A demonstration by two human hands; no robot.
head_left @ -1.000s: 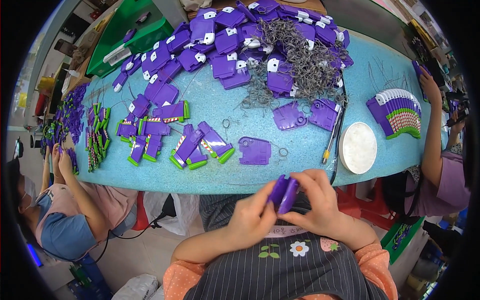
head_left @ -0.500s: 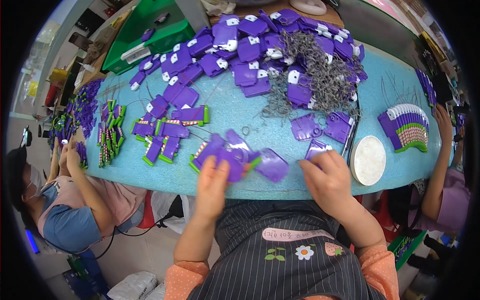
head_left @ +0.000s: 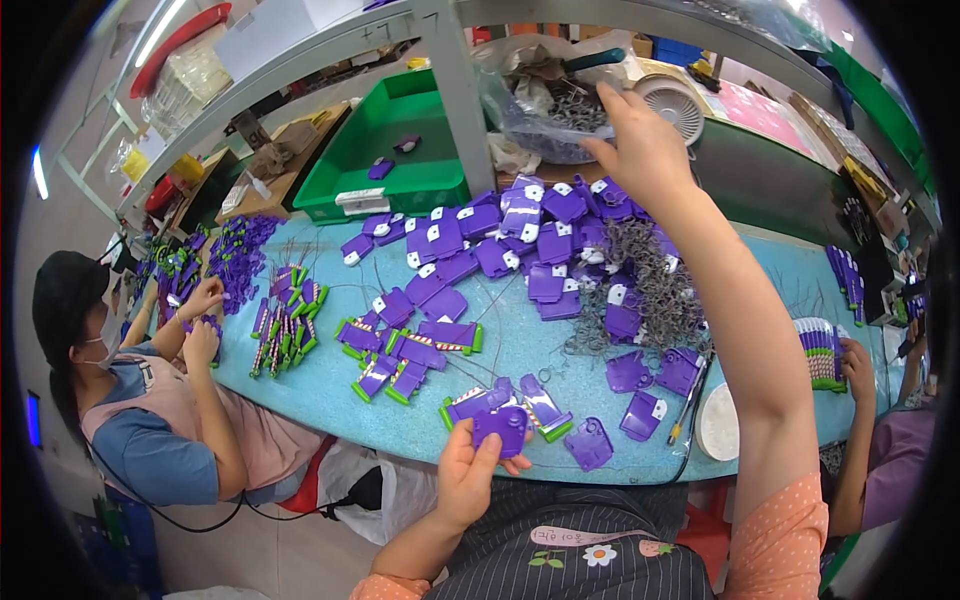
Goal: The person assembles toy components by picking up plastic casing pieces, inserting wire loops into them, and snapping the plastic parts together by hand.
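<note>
Left hand (head_left: 468,478) — thumb and fingers pinching a purple plate (head_left: 505,427), lower edge partly hidden. Right hand (head_left: 645,145) — thumb and forefinger parted beside grey wire pieces (head_left: 570,105), bagged; contact unclear.

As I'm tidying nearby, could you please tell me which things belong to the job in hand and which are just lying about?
Likely in the job:
purple plate, held by the left hand
clear bag of grey wire pieces, at the right hand
grey wire heap
purple-and-white parts

Apparently just lying about:
small white fan
round white dish
pen-like tool
</note>
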